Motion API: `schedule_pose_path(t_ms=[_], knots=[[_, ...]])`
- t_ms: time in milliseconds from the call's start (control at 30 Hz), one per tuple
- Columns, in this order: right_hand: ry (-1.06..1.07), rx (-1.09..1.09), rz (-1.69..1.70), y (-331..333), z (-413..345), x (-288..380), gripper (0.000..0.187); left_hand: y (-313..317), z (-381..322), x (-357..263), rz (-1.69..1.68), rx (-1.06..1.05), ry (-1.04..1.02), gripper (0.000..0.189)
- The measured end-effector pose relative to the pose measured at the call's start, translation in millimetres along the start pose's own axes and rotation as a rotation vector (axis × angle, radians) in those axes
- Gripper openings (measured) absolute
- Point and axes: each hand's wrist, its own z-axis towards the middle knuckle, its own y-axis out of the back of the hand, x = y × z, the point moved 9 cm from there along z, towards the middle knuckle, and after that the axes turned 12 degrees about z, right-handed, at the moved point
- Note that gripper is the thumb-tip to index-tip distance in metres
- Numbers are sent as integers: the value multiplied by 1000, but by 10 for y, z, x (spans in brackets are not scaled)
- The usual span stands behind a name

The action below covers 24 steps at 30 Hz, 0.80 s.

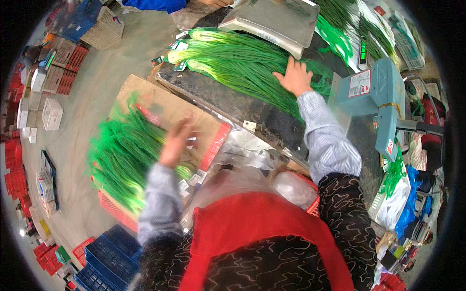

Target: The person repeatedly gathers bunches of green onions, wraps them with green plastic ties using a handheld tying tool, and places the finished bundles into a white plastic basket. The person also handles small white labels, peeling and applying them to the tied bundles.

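Observation:
Bundles of green onions in green net sleeves (pixel 233 65) lie across the dark worktable, their white ends and tags to the left. My right hand (pixel 295 76) rests with spread fingers on their leafy end, just below a metal weighing-scale pan (pixel 271 22). At the left, my left hand (pixel 176 142) is blurred above a cardboard sheet (pixel 145 89), beside a second heap of netted green onions (pixel 123 160). Nothing shows in the left hand, though the blur hides its fingers.
A blue-grey tabletop machine (pixel 375 91) stands on the table's right side. Another person's hand (pixel 214 3) shows at the top edge. Stacked blue crates (pixel 109 258) are at the lower left, and a clear plastic bag (pixel 295 189) lies near my body.

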Motion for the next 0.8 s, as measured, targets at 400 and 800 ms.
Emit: schedule_pose_path(t_ms=[400, 800], knots=[[353, 395, 727, 22, -2109, 1201, 33, -1756, 556, -696, -173, 62, 78, 54], [832, -238, 528, 1914, -1675, 1690, 112, -1005, -775, -2752, 571, 394, -10, 57]])
